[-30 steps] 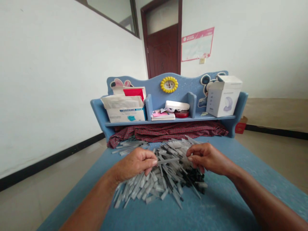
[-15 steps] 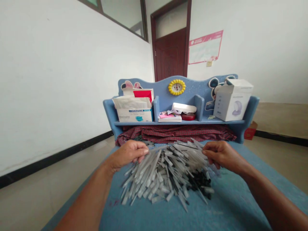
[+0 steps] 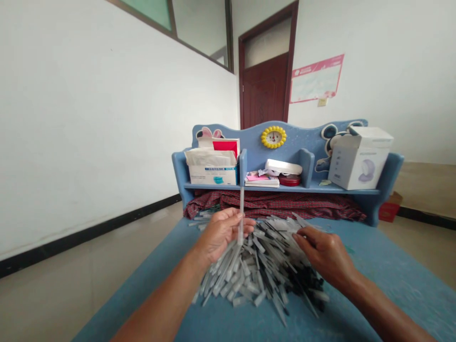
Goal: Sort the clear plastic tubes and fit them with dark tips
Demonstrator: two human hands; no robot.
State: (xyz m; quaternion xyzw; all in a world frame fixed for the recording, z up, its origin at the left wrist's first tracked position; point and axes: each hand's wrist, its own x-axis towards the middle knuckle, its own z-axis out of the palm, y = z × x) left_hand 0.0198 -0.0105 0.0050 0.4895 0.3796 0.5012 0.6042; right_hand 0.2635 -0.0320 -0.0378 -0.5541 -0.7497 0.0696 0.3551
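The left hand (image 3: 221,233) pinched an upright translucent strip (image 3: 242,204) over the pile (image 3: 231,280); whether the curled right hand (image 3: 329,251) held anything couldn't be told. Beyond the left hand, a box (image 3: 199,175) bore lettering (too blurred to read).

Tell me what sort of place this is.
Likely a room in a home, perhaps a child's: a blue desk, with a yellow flower-shaped clock and a cartoon mouse cutout on its backboard, suggests it.
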